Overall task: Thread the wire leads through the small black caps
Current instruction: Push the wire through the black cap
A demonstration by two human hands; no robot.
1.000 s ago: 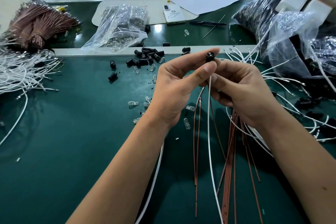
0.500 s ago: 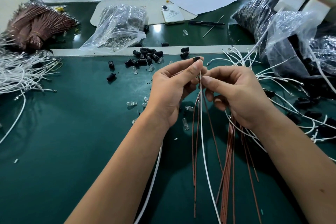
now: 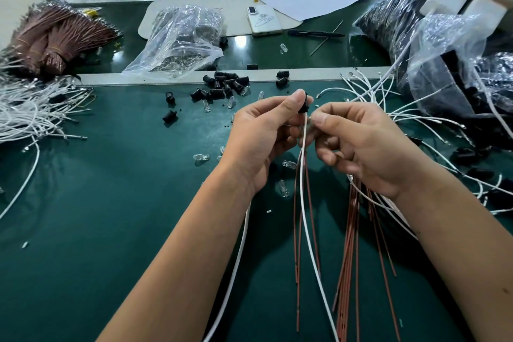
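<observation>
My left hand [image 3: 263,136] pinches a small black cap [image 3: 303,104] between thumb and forefinger, above the green mat. A white wire lead [image 3: 305,203] and thin brown leads [image 3: 298,230] hang down from under the cap toward me. My right hand [image 3: 358,141] pinches these leads just below and right of the cap, thumb and forefinger closed on them. A loose heap of black caps [image 3: 222,86] lies on the mat behind my hands. More brown leads [image 3: 352,244] lie under my right wrist.
White wire bundles [image 3: 30,114] spread at the left, brown bundles [image 3: 52,36] behind them. Clear bulbs [image 3: 283,187] are scattered near my hands. Plastic bags [image 3: 183,39] and black-filled bags [image 3: 433,44] stand behind and right. A phone [image 3: 263,19] lies on the far table.
Both hands dropped lower from one second ago. The cap, then held high facing me, now sits sideways between my left fingertips, and my right fingers have closed on the leads just beneath it.
</observation>
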